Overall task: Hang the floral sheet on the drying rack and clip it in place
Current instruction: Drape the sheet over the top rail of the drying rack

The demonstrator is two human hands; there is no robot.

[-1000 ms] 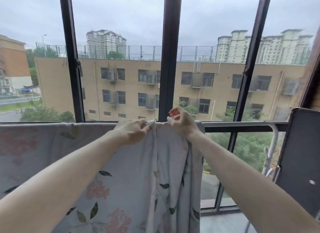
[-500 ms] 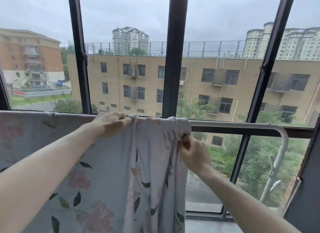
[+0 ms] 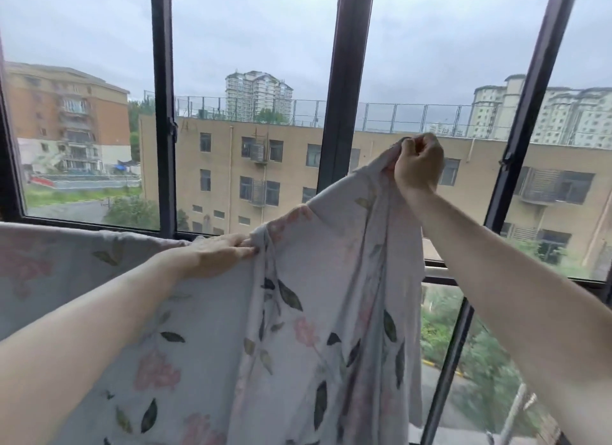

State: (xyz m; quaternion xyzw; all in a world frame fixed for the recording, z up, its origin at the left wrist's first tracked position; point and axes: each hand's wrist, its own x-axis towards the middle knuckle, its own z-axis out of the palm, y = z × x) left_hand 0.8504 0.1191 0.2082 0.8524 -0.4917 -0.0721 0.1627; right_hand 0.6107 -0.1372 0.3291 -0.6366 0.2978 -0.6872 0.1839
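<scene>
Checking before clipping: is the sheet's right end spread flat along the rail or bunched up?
Bunched. The right hand grips the pale floral sheet gathered and lifted above the grey rack rail.

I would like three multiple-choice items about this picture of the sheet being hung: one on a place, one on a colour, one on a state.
1. Where is the right hand?
A. raised above the rack rail
B. low beside the rail
C. out of view

2. What colour are the flowers on the floral sheet?
A. blue
B. pink
C. yellow

3. How does the left hand hold the sheet?
A. not touching it
B. flat beneath it
C. pinching a fold

Answers: 1 A, the fist lifts cloth well above the rail. 2 B, pale pink blooms with dark leaves. 3 C, fingertips gather cloth at the top edge.
</scene>
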